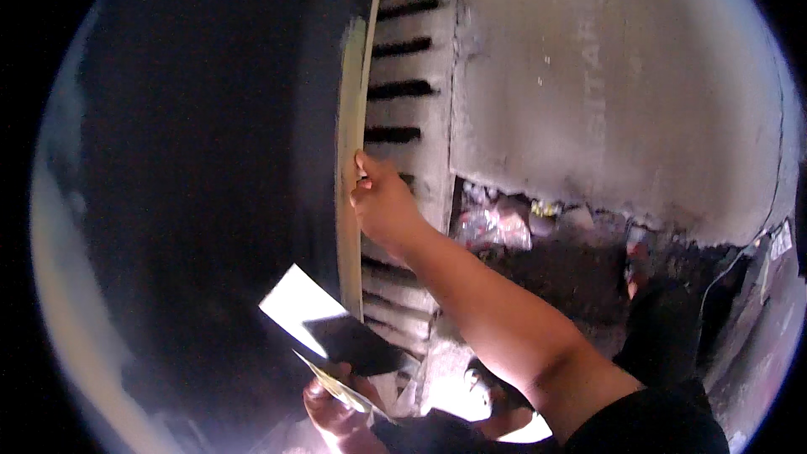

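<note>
My right hand [382, 202] reaches in from the lower right, its fingers curled in a pinch at the right edge of a long pale yellow strip [350, 101]. What lies between those fingertips is hidden. The strip runs up and down along the edge of a large dark panel [202, 143]. At the lower middle, my left hand [332, 408] is closed around a flat piece with a thin yellowish edge [336, 382]. Just above that hand, a rectangular sheet [294, 303] shows bright white on one part and dark shadow on the other.
A pale band with several black bars [402, 88] borders the strip on its right. Beyond it is a broad grey slab [605, 92]. Crumpled litter [504, 223] lies in a dark gap below the slab. Something bright lies near my foot [483, 382].
</note>
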`<act>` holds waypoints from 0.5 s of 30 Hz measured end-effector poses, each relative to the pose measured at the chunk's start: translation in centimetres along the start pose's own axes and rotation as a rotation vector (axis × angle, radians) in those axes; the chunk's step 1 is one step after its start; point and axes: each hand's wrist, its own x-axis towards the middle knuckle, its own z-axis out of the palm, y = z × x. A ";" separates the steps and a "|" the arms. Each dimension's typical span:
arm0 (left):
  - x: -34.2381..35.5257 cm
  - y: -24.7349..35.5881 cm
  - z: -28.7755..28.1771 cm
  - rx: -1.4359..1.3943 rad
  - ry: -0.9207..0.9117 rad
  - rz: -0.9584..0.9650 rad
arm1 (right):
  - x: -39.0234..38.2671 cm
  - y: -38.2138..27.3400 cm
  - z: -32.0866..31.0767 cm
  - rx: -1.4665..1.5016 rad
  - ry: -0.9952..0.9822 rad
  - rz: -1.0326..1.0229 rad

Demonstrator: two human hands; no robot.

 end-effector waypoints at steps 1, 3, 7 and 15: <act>-0.1 -0.1 -0.6 -0.008 -0.048 0.001 | -1.7 2.1 0.7 0.032 0.023 -0.068; 0.0 0.2 -1.4 -0.017 -0.145 0.019 | -5.1 4.8 1.5 -0.095 0.015 -0.150; 0.4 1.1 -0.7 0.009 -0.148 0.038 | -12.0 8.9 3.0 -0.151 0.000 -0.237; 0.2 2.7 -3.2 -0.079 -0.303 -0.097 | -20.8 13.0 5.1 -0.188 -0.116 -0.100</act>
